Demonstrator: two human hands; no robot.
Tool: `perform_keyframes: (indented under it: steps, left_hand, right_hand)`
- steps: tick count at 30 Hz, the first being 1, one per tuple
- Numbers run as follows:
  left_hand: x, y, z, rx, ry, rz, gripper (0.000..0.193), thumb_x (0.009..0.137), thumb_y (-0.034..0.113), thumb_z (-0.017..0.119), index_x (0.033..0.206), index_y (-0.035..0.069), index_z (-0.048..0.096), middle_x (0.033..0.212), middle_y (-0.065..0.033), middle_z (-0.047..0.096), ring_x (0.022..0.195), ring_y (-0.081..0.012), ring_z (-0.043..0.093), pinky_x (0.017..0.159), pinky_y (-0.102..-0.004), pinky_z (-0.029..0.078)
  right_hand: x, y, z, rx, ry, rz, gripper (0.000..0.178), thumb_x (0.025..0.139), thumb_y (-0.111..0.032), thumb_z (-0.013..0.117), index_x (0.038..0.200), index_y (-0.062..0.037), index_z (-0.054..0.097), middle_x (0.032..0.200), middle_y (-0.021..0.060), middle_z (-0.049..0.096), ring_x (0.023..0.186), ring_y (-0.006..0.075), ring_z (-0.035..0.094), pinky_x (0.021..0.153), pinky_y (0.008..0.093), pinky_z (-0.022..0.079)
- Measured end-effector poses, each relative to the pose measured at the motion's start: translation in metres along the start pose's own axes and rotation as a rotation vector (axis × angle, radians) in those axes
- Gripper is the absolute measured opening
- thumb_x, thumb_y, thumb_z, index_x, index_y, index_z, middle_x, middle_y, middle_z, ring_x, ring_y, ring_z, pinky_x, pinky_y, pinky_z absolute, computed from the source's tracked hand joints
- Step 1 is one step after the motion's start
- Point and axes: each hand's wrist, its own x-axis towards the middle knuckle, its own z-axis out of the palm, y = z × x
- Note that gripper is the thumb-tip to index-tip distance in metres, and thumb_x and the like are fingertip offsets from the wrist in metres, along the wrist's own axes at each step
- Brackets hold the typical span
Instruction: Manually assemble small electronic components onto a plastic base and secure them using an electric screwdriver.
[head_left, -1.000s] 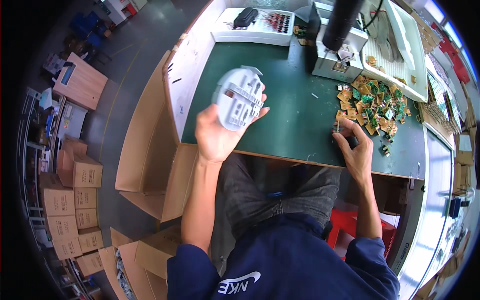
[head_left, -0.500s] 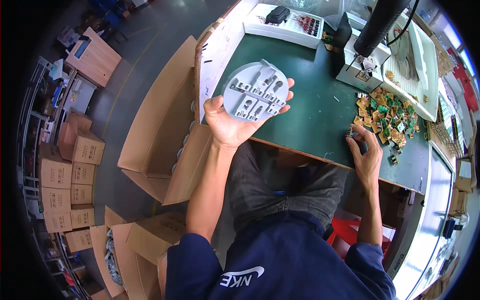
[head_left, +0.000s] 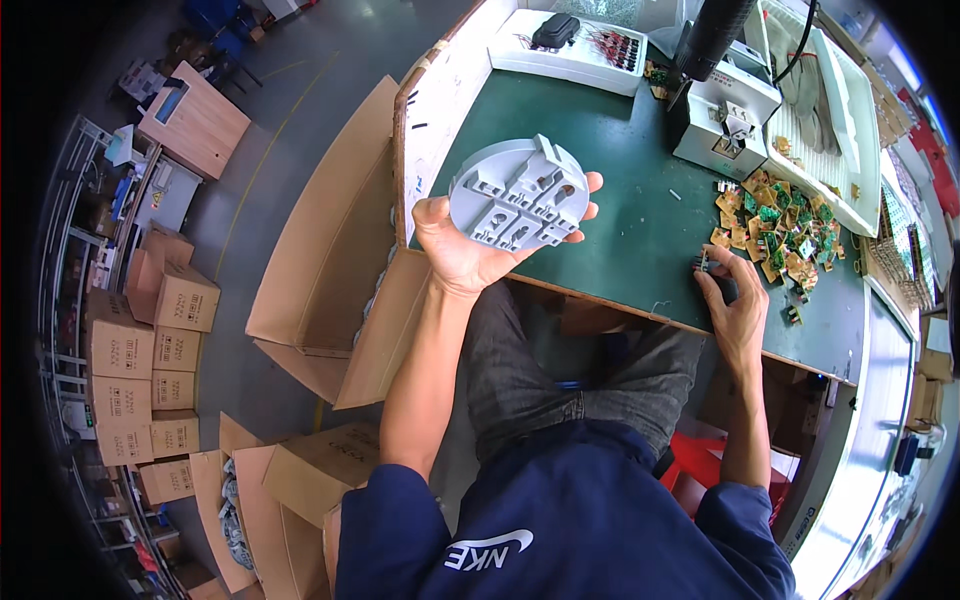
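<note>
My left hand [head_left: 462,255] is raised over the near left edge of the green workbench [head_left: 620,240]. Its fingers and thumb grip the rim of a round grey plastic housing [head_left: 520,195], whose moulded side with slots, ribs and small compartments faces up, tilted. At the bench's front edge on the right, my right hand [head_left: 738,300] pinches a small circuit board [head_left: 702,262] between thumb and fingers. Most of that board is hidden by the fingers. Just beyond this hand lies a loose pile of small yellow and green circuit boards [head_left: 780,230].
A white foam tray [head_left: 610,75] with red-wired parts and a black case [head_left: 556,30] stands at the back. Behind the pile are a grey machine [head_left: 722,125] and a white foam box [head_left: 830,130]. Open cartons [head_left: 330,260] stand left of the bench; stacked cartons [head_left: 150,350] lie farther left.
The grey housing has tipped in my left hand, so its face is seen more obliquely. My right hand keeps its pinch beside the pile. The whole view has shifted slightly.
</note>
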Motion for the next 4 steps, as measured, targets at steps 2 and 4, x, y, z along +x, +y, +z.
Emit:
perform_keyframes:
  steps: [2, 4]
  left_hand:
    - [0.0001, -0.0027, -0.0026, -0.022, -0.010, -0.006, 0.114, 0.069, 0.058, 0.076, 0.155, -0.003, 0.034, 0.154, -0.0412, 0.031, 0.133, -0.0553, 0.047, 0.106, -0.0600, 0.046]
    - [0.0024, -0.0061, -0.0040, -0.037, -0.021, -0.014, 0.114, 0.069, 0.058, 0.076, 0.155, -0.003, 0.034, 0.154, -0.0411, 0.031, 0.133, -0.0552, 0.048, 0.106, -0.0598, 0.046]
  right_hand:
    - [-0.0006, 0.0004, -0.0009, 0.006, -0.003, 0.005, 0.035, 0.085, -0.006, 0.077, 0.118, -0.0047, 0.070, 0.095, 0.0107, 0.067, 0.086, 0.0229, 0.064, 0.080, 0.0349, 0.052]
    - [-0.0016, 0.0015, -0.0037, 0.013, -0.012, 0.011, 0.035, 0.085, -0.006, 0.077, 0.120, -0.0050, 0.070, 0.095, 0.0108, 0.067, 0.087, 0.0229, 0.064, 0.081, 0.0353, 0.052]
